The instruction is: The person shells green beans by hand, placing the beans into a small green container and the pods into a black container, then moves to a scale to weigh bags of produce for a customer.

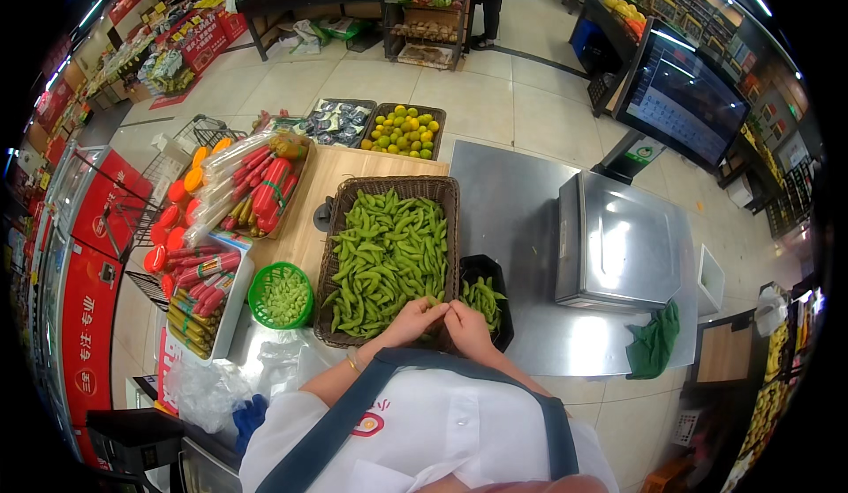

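Note:
A brown wicker basket [453, 221] full of green soybean pods [391, 254] stands before me. Above its near right corner, my left hand [412, 321] and my right hand [468, 326] meet at the fingertips. Both pinch a small green pod [433, 301], largely covered by the fingers. Just right of the basket sits a black octagonal bin [507, 321] with more pods [482, 297], partly behind my right hand. To the left, a round green plastic basket [255, 294] contains pale shelled beans [281, 297].
Packaged sausages [209, 268] fill a white tub [240, 294] at left, near red-lidded jars [169, 218]. Clear plastic bags [205, 380] lie at near left. A steel box [619, 241], a green cloth [652, 344] and a screen [686, 95] stand right. Citrus fruit [403, 132] lies beyond.

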A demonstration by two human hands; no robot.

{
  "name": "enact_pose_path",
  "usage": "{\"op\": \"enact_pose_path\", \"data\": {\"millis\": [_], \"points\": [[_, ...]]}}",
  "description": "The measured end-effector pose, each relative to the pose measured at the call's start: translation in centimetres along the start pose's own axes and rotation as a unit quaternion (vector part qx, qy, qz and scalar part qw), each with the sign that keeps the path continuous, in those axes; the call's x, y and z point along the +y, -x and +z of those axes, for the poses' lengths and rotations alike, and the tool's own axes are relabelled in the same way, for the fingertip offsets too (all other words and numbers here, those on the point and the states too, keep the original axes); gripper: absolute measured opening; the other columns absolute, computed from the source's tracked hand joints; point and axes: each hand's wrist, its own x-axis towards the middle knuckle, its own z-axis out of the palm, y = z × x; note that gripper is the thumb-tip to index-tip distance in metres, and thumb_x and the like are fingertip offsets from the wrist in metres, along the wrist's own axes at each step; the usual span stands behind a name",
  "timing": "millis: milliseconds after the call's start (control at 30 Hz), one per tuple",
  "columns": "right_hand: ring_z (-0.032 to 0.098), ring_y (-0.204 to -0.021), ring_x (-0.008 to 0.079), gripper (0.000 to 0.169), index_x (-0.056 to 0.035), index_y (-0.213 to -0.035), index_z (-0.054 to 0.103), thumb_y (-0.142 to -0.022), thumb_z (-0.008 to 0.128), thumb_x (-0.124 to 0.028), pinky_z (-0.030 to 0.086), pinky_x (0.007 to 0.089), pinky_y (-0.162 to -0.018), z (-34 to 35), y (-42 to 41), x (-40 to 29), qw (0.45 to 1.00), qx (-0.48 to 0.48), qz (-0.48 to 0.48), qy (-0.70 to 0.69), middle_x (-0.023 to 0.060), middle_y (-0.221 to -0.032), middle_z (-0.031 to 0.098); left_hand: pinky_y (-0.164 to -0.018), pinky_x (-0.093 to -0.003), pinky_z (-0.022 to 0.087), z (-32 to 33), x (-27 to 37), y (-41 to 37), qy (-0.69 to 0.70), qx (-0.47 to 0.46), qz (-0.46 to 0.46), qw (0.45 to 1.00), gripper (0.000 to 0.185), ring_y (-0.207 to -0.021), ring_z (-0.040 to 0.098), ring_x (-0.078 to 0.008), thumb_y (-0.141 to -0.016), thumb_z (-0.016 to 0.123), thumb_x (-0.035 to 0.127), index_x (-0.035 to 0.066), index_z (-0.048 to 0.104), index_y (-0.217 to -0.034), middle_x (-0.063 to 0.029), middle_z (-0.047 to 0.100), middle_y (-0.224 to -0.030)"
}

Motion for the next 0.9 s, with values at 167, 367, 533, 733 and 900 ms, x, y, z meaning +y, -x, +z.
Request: {"op": "enact_pose_path", "data": {"millis": [167,367,533,733,900], "points": [[0.054,-0.059,0.0324,0.016,-0.0005,-0.075,0.051,-0.083,0.049,-0.014,0.042,0.0372,-0.053,0.0,0.1,0.4,1.000,-0.006,0.015,0.008,0.0168,-0.067,0.055,-0.045,-0.0189,0.029,-0.8,-0.8,-0.2,0.036,-0.038,-0.036,0.998,0.021,-0.051,0.037,-0.0048,-0.089,0.052,0.023,0.008,0.050,-0.075,0.0039,0.045,-0.061],[0.055,-0.060,0.0311,0.014,-0.0033,-0.067,0.047,-0.076,0.052,-0.013,0.042,0.0409,-0.052,-0.5,-0.2,-0.6,0.963,0.005,-0.134,0.232,0.0131,-0.063,0.053,-0.045,-0.0191,0.029,-1.7,-2.0,-0.5,0.155,-0.071,-0.132,0.976,0.011,-0.052,0.037,-0.0063,-0.086,0.048,0.013,0.007,0.049,-0.078,0.0020,0.045,-0.064],[0.055,-0.060,0.0305,0.013,-0.0039,-0.069,0.048,-0.076,0.053,-0.013,0.042,0.0406,-0.052,-0.7,-0.2,-0.3,0.958,0.028,-0.138,0.248,0.0125,-0.063,0.053,-0.047,-0.0205,0.032,-0.6,0.3,0.5,0.155,-0.037,-0.137,0.978,0.016,-0.056,0.040,-0.0066,-0.090,0.047,0.019,0.005,0.050,-0.081,-0.0007,0.050,-0.073],[0.056,-0.058,0.0295,0.014,-0.0034,-0.070,0.048,-0.079,0.051,-0.014,0.044,0.0383,-0.051,-1.2,-0.2,-0.6,0.968,0.004,-0.137,0.209,0.0116,-0.063,0.054,-0.046,-0.0195,0.030,-2.0,0.4,0.5,0.112,0.018,-0.127,0.985,0.037,-0.054,0.041,-0.0073,-0.092,0.044,0.037,0.006,0.051,-0.073,-0.0008,0.051,-0.067],[0.055,-0.061,0.0327,0.015,-0.0037,-0.074,0.050,-0.082,0.049,-0.016,0.043,0.0411,-0.053,-1.1,0.1,-1.2,0.976,-0.045,-0.131,0.169,0.0139,-0.065,0.055,-0.044,-0.0196,0.027,-1.8,0.9,0.3,0.020,0.032,-0.154,0.987,0.044,-0.049,0.037,-0.0073,-0.090,0.045,0.044,0.008,0.050,-0.064,0.0001,0.047,-0.058]]}}
